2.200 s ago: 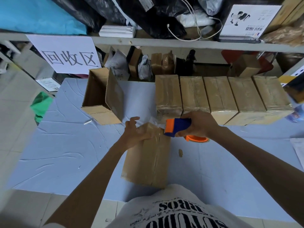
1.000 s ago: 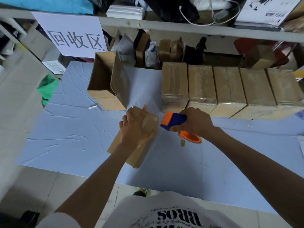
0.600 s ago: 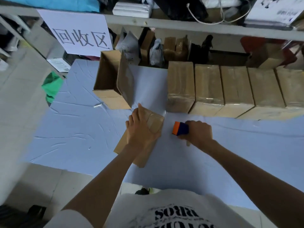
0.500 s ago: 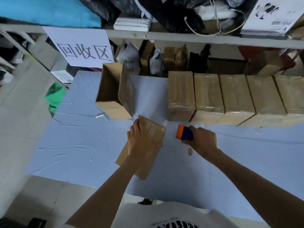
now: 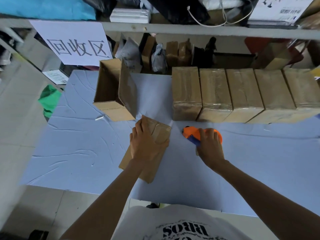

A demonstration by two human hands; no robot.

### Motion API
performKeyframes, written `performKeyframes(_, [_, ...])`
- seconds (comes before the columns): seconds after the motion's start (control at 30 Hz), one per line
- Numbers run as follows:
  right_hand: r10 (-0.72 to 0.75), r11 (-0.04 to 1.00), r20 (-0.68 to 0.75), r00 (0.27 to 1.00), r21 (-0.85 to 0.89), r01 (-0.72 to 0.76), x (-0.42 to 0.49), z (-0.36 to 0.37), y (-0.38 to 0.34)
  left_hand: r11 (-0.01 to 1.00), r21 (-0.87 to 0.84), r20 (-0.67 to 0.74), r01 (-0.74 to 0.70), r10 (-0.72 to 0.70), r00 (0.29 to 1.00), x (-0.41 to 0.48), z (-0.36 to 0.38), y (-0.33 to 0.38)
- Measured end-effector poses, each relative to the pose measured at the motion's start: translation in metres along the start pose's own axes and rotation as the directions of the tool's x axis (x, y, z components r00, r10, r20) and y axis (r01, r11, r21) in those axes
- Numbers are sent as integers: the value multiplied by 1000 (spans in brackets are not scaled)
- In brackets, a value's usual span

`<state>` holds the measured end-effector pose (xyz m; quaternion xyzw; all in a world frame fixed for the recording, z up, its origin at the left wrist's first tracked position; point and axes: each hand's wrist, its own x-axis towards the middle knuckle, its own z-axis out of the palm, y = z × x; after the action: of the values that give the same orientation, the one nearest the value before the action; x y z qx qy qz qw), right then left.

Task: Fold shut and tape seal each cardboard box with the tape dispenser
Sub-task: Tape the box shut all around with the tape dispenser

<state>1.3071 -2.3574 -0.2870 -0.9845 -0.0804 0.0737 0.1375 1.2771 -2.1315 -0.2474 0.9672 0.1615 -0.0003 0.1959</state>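
Observation:
A small taped cardboard box [image 5: 161, 131] lies slanted on the blue table [image 5: 78, 144], near its front middle. My left hand [image 5: 145, 146] lies over the box's top, fingers along its left edge and thumb at its right edge, holding it. To its right, the orange and blue tape dispenser [image 5: 190, 133] lies low on the table. My right hand [image 5: 209, 148] grips it from above, fingers curled over the orange body. A larger open cardboard box [image 5: 110, 94] stands behind at the left, one flap upright.
Several sealed boxes [image 5: 242, 90] stand side by side along the table's back right. Behind them is a shelf [image 5: 190, 29] crowded with packages and bags. A white paper sign [image 5: 78, 44] hangs at the back left. Something green [image 5: 49, 101] lies beside the table's left edge.
My left hand has turned the small box to a slant and kept hold of it. My right hand has lowered the dispenser from beside the box down onto the table.

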Motion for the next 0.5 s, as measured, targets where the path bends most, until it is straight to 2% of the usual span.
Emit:
performKeyframes(0.03, [-17, 998, -53, 998, 63, 20, -1, -4, -10, 1000, -18, 16, 13, -12, 1000, 0, -2, -1])
performKeyframes(0.07, [-17, 980, -57, 998, 199, 28, 0, -7, -23, 998, -42, 49, 41, -39, 998, 3, -1, 1])
performKeyframes(0.1, [0, 930, -36, 999, 366, 14, 1, -12, -37, 993, -66, 95, 98, -92, 991, 6, -2, 5])
performKeyframes(0.17, [94, 778, 72, 993, 618, -118, 9, -22, -64, 946, -158, 214, 283, -247, 945, 14, -4, 11])
performKeyframes(0.23, [173, 667, 141, 975, 711, -222, 17, -23, -83, 895, -260, 270, 363, -294, 917, 18, -7, 13])
performKeyframes(0.3, [261, 540, 184, 948, 786, -302, 22, -21, -95, 864, -367, 267, 344, -256, 929, 17, -11, 9])
performKeyframes(0.37, [343, 377, 252, 905, 845, -379, 25, -22, -99, 817, -452, 239, 359, -277, 931, 17, -19, 5])
performKeyframes(0.43, [379, 326, 235, 895, 871, -367, 26, -28, -101, 750, -540, 205, 381, -322, 924, 18, -26, 9])
performKeyframes(0.5, [412, 296, 177, 894, 902, -315, 26, -35, -102, 721, -612, 136, 325, -309, 941, 14, -32, 13])
